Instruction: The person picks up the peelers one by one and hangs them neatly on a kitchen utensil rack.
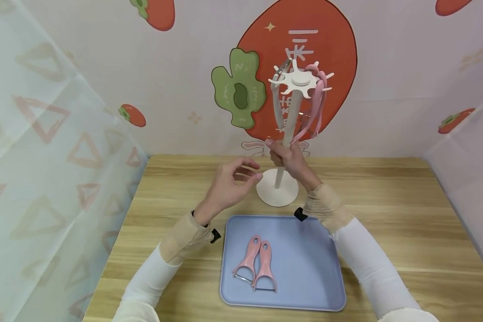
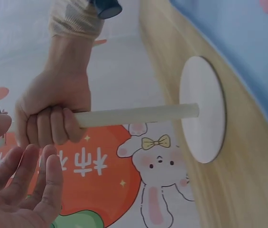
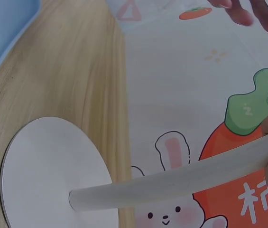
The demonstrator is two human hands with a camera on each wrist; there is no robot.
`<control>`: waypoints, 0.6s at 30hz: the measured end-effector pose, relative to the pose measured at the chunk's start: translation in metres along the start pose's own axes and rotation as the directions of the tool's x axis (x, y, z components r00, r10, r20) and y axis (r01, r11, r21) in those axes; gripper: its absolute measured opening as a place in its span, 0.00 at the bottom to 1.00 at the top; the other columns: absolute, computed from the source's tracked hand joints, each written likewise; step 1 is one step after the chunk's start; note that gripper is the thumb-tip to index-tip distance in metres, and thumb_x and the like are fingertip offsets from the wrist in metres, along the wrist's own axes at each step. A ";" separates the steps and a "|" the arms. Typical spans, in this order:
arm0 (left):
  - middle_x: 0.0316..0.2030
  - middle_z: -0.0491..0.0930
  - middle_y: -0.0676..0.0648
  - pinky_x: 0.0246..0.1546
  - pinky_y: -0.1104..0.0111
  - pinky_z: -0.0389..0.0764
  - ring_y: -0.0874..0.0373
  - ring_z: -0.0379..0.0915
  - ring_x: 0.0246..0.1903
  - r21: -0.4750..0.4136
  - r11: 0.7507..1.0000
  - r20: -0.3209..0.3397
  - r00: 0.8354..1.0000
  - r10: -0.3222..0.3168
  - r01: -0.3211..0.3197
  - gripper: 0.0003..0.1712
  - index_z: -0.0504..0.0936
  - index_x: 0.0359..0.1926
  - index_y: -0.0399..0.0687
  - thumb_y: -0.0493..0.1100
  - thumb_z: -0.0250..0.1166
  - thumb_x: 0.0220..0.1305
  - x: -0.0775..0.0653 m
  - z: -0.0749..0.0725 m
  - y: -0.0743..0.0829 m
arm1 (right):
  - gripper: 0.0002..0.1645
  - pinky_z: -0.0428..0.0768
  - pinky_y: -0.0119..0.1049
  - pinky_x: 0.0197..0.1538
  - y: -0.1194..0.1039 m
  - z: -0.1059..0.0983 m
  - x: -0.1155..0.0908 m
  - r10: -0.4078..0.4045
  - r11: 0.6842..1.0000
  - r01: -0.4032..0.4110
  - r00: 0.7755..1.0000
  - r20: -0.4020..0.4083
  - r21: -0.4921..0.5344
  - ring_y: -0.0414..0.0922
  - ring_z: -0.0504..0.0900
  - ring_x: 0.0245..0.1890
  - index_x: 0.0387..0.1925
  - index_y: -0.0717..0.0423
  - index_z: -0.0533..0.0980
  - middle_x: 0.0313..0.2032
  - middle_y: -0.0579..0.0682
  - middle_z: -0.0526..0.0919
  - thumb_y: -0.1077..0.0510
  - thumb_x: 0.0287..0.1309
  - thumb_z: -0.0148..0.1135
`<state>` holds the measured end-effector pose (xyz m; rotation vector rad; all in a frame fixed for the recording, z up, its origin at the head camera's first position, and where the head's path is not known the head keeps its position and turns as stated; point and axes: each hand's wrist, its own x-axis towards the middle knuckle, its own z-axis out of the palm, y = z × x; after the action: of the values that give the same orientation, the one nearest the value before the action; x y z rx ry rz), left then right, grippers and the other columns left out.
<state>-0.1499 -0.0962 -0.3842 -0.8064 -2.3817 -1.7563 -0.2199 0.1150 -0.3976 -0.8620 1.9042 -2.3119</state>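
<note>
A white hook stand (image 1: 293,114) with a round base (image 1: 277,197) is at the back of the wooden table. My right hand (image 1: 290,160) grips its pole midway up, fingers wrapped round it, as the left wrist view also shows. From the stand's top hooks hang grey peelers (image 1: 276,105) on the left and pink peelers (image 1: 317,105) on the right, partly overlapping each other. To the left of the pole my left hand (image 1: 231,182) is raised with loosely bent fingers and nothing in it. Two pink peelers (image 1: 265,261) lie side by side in the blue tray.
In front of the stand, the shallow blue tray (image 1: 306,268) sits on the table (image 1: 386,232). A patterned backdrop (image 1: 177,89) with fruit drawings rises right behind the table's rear edge, and a curtain-like sheet (image 1: 56,179) flanks the left side.
</note>
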 end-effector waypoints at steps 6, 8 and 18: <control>0.44 0.87 0.48 0.40 0.62 0.88 0.52 0.87 0.40 0.034 0.998 0.016 0.999 -0.051 0.051 0.16 0.85 0.49 0.44 0.49 0.71 0.66 -0.019 0.002 -0.006 | 0.36 0.46 0.38 0.15 0.000 0.000 0.000 0.006 1.000 -0.006 1.000 0.004 -0.001 0.43 0.50 0.09 0.10 0.60 0.57 0.09 0.47 0.54 0.51 0.73 0.57; 0.44 0.87 0.48 0.40 0.60 0.88 0.52 0.87 0.40 0.039 0.997 0.029 0.997 -0.073 0.071 0.15 0.85 0.48 0.45 0.48 0.71 0.66 -0.026 0.003 -0.009 | 0.36 0.46 0.38 0.16 0.000 0.000 0.000 0.014 1.000 -0.014 1.000 -0.002 0.004 0.43 0.50 0.09 0.10 0.60 0.57 0.09 0.47 0.54 0.52 0.73 0.57; 0.43 0.86 0.50 0.42 0.65 0.87 0.61 0.86 0.39 0.070 0.976 0.130 0.968 -0.213 0.205 0.15 0.84 0.48 0.42 0.46 0.70 0.66 -0.076 0.018 -0.030 | 0.35 0.47 0.37 0.15 0.001 0.001 -0.001 0.012 0.999 -0.012 1.000 0.002 0.034 0.43 0.50 0.09 0.10 0.58 0.57 0.09 0.47 0.54 0.53 0.73 0.57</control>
<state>-0.0939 -0.1140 -0.4431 -0.7130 -2.6823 -1.7480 -0.2189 0.1142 -0.3987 -0.8465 1.8590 -2.3286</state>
